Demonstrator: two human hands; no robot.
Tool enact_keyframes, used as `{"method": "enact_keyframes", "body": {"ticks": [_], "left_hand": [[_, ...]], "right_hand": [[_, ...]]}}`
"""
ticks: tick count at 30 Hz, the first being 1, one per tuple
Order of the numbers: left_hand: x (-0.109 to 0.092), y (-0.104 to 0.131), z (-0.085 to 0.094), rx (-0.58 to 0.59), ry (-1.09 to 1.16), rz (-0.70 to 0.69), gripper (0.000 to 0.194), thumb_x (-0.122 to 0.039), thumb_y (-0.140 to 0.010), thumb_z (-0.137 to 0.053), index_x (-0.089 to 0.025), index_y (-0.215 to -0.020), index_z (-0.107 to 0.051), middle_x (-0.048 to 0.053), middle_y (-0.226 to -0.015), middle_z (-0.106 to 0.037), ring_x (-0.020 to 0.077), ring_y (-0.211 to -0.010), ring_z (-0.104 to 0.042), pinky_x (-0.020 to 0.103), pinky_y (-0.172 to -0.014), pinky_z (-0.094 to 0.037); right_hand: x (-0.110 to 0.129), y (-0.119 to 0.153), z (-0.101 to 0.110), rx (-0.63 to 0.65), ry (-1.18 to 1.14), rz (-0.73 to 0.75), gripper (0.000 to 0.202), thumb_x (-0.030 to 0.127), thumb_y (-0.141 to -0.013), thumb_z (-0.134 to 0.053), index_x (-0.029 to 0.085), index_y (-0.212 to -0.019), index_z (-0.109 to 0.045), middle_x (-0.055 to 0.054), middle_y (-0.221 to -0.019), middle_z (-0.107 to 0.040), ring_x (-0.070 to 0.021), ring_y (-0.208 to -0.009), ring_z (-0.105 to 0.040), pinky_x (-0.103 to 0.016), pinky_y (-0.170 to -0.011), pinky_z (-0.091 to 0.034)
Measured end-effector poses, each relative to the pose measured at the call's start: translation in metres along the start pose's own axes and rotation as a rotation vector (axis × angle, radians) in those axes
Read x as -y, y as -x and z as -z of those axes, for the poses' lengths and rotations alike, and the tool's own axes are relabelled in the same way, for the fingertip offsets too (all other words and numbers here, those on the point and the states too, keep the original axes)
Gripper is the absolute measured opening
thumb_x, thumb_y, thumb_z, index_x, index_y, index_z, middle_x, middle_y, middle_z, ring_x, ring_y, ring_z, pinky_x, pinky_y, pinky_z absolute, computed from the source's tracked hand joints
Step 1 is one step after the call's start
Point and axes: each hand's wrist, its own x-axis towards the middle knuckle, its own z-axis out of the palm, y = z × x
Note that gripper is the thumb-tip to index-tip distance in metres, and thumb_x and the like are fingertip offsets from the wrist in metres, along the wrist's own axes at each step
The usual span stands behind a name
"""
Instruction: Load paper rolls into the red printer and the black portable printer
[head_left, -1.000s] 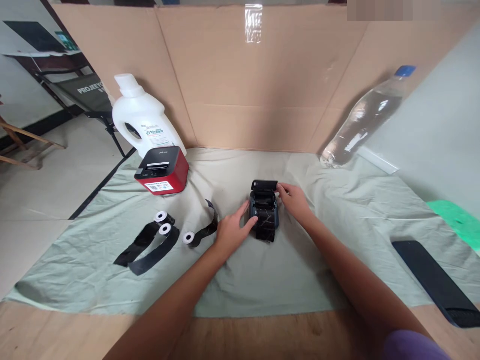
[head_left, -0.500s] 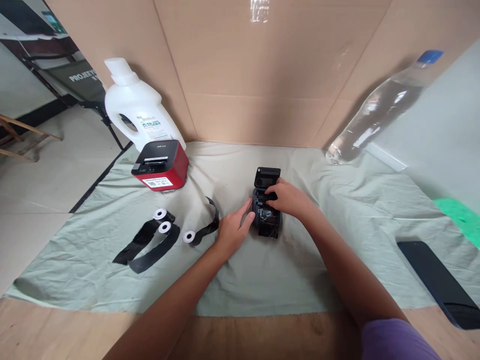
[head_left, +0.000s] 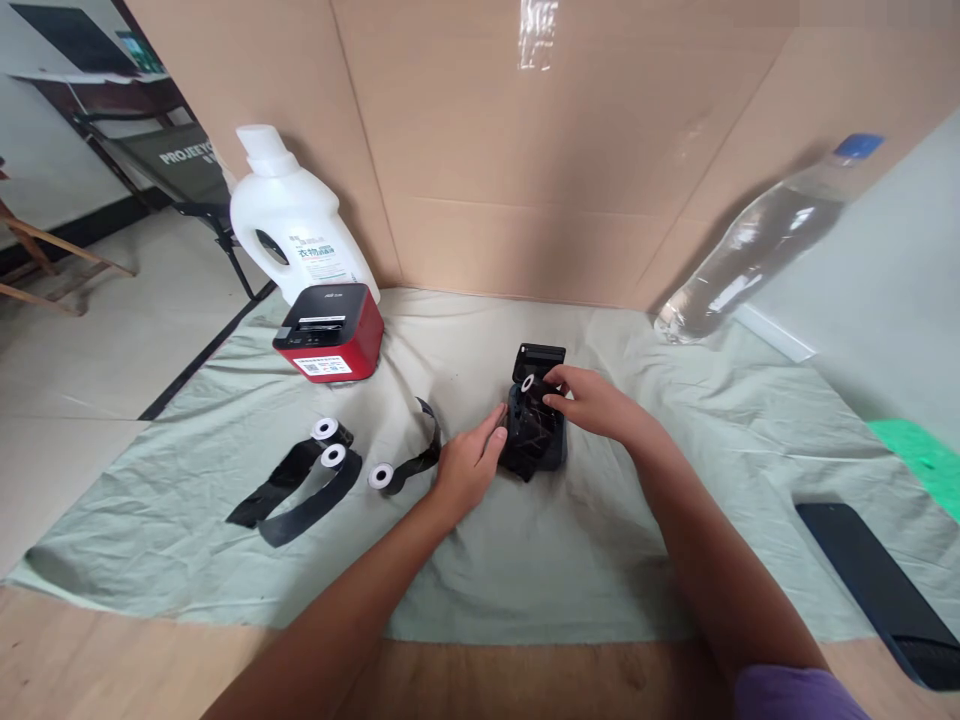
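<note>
A small black portable printer [head_left: 556, 454] lies on the cloth with its lid [head_left: 540, 355] flipped up at the far end. My right hand [head_left: 592, 400] pinches a roll of black paper [head_left: 528, 383] by its right end, just over the printer's bay. The roll's white core end faces left, and its loose strip hangs down across the printer's front. Along the printer's left side rests my left hand [head_left: 474, 455], fingers stretched out and thumb apart, seemingly touching the casing. Left of that hand, another black paper roll [head_left: 381, 477] lies with its strip curling away.
Two more black rolls [head_left: 334, 457] with unrolled strips lie at the left. Behind them stands a red and black printer [head_left: 337, 335], with a white detergent jug [head_left: 300, 225] at its back. A water bottle [head_left: 757, 245] leans at the right. A phone [head_left: 874, 590] lies front right.
My right hand has lifted the paper roll out of the printer's bay and tilted it, so its white core end now shows. My left hand has stayed beside the printer. The view has shifted slightly.
</note>
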Motion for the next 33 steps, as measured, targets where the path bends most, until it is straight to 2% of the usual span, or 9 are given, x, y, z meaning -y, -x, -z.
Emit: {"method": "enact_keyframes", "body": {"ticks": [6,8,11,14,18,22,25,29,33], "left_hand": [[-0.004,0.000,0.004,0.008,0.001,0.010,0.050,-0.040,-0.104,-0.032,-0.024,-0.147,-0.052,0.006,-0.131,-0.069,0.0254,-0.117,-0.066,0.035,-0.097,-0.050],[-0.004,0.000,0.004,-0.002,0.019,0.005,0.050,-0.040,-0.104,-0.031,-0.024,-0.146,-0.053,0.007,-0.131,-0.069,0.0249,-0.117,-0.066,0.034,-0.098,-0.050],[-0.004,0.000,0.003,-0.005,0.024,-0.006,0.050,-0.039,-0.104,-0.031,-0.024,-0.144,-0.054,0.007,-0.124,-0.072,0.0248,-0.114,-0.067,0.034,-0.096,-0.050],[-0.004,-0.001,0.004,-0.012,0.018,-0.017,0.048,-0.039,-0.104,-0.031,-0.024,-0.141,-0.057,0.007,-0.122,-0.072,0.0259,-0.112,-0.068,0.034,-0.093,-0.050],[-0.007,-0.001,0.005,-0.003,-0.010,-0.009,0.046,-0.040,-0.104,-0.031,-0.025,-0.137,-0.060,0.006,-0.108,-0.076,0.0254,-0.098,-0.072,0.033,-0.086,-0.052],[-0.006,-0.001,0.005,-0.006,-0.023,-0.030,0.048,-0.043,-0.104,-0.029,-0.028,-0.142,-0.056,0.005,-0.100,-0.077,0.0248,-0.089,-0.072,0.034,-0.083,-0.053],[-0.003,-0.001,0.004,-0.019,-0.017,-0.020,0.052,-0.046,-0.103,-0.030,-0.026,-0.145,-0.054,0.008,-0.107,-0.077,0.0262,-0.095,-0.072,0.036,-0.086,-0.053],[-0.003,-0.001,0.005,-0.017,-0.001,-0.047,0.054,-0.048,-0.103,-0.028,-0.025,-0.146,-0.052,0.008,-0.113,-0.075,0.0274,-0.100,-0.071,0.037,-0.086,-0.053],[-0.004,-0.002,0.005,0.038,-0.037,0.006,0.049,-0.047,-0.101,-0.034,-0.019,-0.119,-0.070,0.010,-0.096,-0.076,0.0299,-0.090,-0.072,0.039,-0.081,-0.053]], "right_hand": [[0.015,0.006,0.008,0.029,-0.540,-0.156,0.028,0.022,-0.086,-0.044,0.020,-0.096,-0.070,-0.006,-0.095,-0.071,-0.0171,-0.072,-0.064,-0.028,-0.062,-0.050],[0.018,0.006,0.007,0.088,-0.764,-0.207,0.026,0.024,-0.085,-0.046,0.018,-0.093,-0.070,-0.007,-0.088,-0.070,-0.0160,-0.063,-0.062,-0.027,-0.056,-0.049],[0.020,0.006,0.005,0.263,-1.043,-0.214,0.023,0.032,-0.088,-0.051,0.017,-0.091,-0.068,-0.006,-0.078,-0.067,-0.0153,-0.059,-0.060,-0.025,-0.051,-0.044],[0.023,0.010,0.004,0.313,-1.155,-0.198,0.025,0.039,-0.088,-0.061,0.016,-0.095,-0.067,-0.005,-0.080,-0.067,-0.0142,-0.062,-0.061,-0.024,-0.051,-0.043],[0.037,0.013,0.007,0.271,-1.117,-0.189,0.031,0.033,-0.083,-0.071,0.017,-0.109,-0.065,-0.007,-0.089,-0.069,-0.0174,-0.068,-0.068,-0.025,-0.052,-0.047],[0.068,-0.001,0.011,0.300,-1.076,-0.135,0.047,0.033,-0.080,-0.071,0.021,-0.124,-0.058,-0.008,-0.097,-0.069,-0.0237,-0.076,-0.072,-0.030,-0.054,-0.052],[0.098,-0.025,0.005,0.173,-0.977,-0.056,0.043,0.030,-0.076,-0.070,0.020,-0.117,-0.060,-0.005,-0.090,-0.069,-0.0218,-0.077,-0.070,-0.031,-0.062,-0.053],[0.134,-0.064,-0.027,-0.043,-0.622,0.054,0.035,0.027,-0.072,-0.067,0.021,-0.105,-0.056,0.002,-0.075,-0.067,-0.0155,-0.067,-0.060,-0.027,-0.062,-0.045],[0.156,-0.096,-0.076,-0.075,-0.265,0.152,0.026,0.024,-0.071,-0.065,0.022,-0.094,-0.053,0.002,-0.080,-0.066,-0.0173,-0.072,-0.060,-0.027,-0.064,-0.041]]}}
